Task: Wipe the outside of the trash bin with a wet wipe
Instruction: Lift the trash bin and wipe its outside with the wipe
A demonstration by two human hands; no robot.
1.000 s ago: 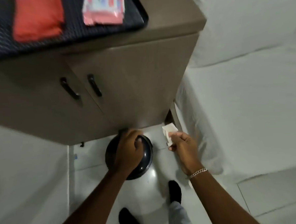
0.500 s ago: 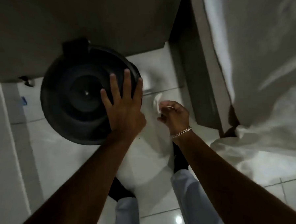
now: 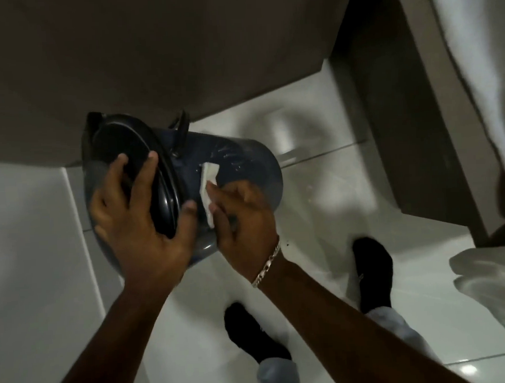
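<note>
A dark blue round trash bin [image 3: 238, 160] with a black lid is tipped onto its side above the white tiled floor, its lid facing left. My left hand [image 3: 141, 220] grips the lid rim and the bin's top edge, fingers spread over the lid. My right hand [image 3: 244, 218] presses a folded white wet wipe [image 3: 209, 190] flat against the bin's outer wall, just right of the lid. Wet streaks show on the wall beyond the wipe. A chain bracelet sits on my right wrist.
A brown cabinet [image 3: 179, 48] overhangs the bin from above. A bed frame [image 3: 411, 124] draped in white sheet [image 3: 472, 48] stands to the right. My feet in black socks [image 3: 372, 273] stand on the glossy floor below the bin. A white wall panel fills the left.
The bin went from upright to tipped on its side. My left hand shifted from resting on the lid to gripping its rim. My right hand brought the wipe onto the bin's wall.
</note>
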